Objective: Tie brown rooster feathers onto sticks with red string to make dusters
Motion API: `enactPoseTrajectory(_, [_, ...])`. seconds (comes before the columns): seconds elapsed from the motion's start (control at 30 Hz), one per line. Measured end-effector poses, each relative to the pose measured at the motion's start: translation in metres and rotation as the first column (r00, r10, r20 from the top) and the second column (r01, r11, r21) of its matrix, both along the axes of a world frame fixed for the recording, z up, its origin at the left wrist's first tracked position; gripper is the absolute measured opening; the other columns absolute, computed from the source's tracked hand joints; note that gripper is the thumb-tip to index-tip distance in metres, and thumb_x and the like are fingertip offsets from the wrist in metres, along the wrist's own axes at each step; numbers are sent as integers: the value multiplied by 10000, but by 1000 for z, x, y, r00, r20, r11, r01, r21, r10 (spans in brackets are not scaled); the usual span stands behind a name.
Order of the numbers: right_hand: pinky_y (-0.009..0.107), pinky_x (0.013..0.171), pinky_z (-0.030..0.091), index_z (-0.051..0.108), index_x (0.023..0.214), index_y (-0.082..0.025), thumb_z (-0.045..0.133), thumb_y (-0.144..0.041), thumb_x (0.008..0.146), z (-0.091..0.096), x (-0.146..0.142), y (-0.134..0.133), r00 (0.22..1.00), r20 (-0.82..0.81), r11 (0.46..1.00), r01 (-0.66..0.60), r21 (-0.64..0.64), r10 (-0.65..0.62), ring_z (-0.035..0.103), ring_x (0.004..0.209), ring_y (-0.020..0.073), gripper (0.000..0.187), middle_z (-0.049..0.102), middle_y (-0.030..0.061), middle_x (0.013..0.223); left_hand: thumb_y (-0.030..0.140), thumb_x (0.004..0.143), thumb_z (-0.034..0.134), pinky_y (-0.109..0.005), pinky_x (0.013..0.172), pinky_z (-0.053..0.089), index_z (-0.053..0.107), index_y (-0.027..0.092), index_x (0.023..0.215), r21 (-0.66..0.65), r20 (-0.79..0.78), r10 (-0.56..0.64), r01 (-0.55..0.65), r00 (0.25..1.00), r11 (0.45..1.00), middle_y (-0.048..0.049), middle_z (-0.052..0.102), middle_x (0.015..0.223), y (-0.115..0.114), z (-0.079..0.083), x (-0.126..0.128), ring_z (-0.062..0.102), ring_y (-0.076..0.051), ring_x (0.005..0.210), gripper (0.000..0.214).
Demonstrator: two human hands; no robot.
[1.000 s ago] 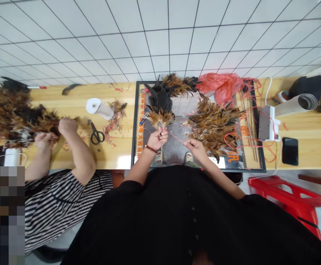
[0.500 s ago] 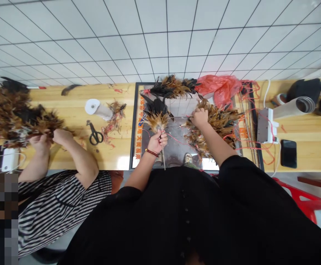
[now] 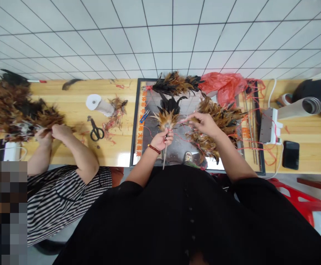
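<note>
A thin, pale, wood-like stick (image 3: 164, 159), topped with a round bunch of brown and black feathers (image 3: 167, 118), is gripped by the closed left hand (image 3: 160, 141) above a black-edged, shiny flat board (image 3: 133, 145). It seems that the bunch is being filled out, with the right hand (image 3: 206, 125) held near; what is pinched in its bent fingers, if anything, cannot be told. Next, a still stick and a gentle touch seem to be needed.

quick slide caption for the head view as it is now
The left hand grips a feathered stick while the right hand hovers by a heap of brown feathers.
</note>
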State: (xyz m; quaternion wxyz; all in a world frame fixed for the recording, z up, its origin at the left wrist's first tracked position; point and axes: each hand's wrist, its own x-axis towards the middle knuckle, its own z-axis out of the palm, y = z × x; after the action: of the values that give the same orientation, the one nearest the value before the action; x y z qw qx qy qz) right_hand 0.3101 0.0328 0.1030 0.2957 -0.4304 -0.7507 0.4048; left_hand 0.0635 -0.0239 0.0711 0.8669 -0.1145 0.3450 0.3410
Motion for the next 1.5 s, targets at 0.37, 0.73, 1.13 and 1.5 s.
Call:
enactPoseTrajectory(0.37, [274,813,429,755,1051,-156,530,-103,834,1,-49,-10,900,365,954,-287,88,237,648,916,200,316,734,90,967,379,948,578,-118,349,222,560,121,775,128,-164,-122,144,979,981,-2,444,663,4,8,20,387,-59,495,312])
enactPoseTrajectory(0.73, [278,711,391,739,1006,-188,588,-194,817,17,-59,-19,882,466,993,-107,42,75,654,833,212,242,748,64,889,162,718,836,-108,439,268,561,122,782,367,-225,-115,193,968,910,-3,492,743,-7,13,15,430,-44,577,285])
enactPoseTrajectory(1.13, [333,767,472,620,1113,-194,741,-698,653,-62,-52,-53,946,-240,847,63,-528,-220,581,820,189,693,652,46,902,237,691,871,-119,441,234,473,132,686,444,-302,-59,195,952,874,17,466,692,7,22,7,394,-29,544,412])
enactPoseTrajectory(1.5, [242,493,184,669,771,-182,621,-713,763,-25,-55,-71,856,-181,762,312,-567,-485,242,474,85,533,297,-72,474,26,738,721,-154,450,238,495,189,830,359,-687,-72,423,724,832,82,432,629,31,19,2,347,-51,469,294])
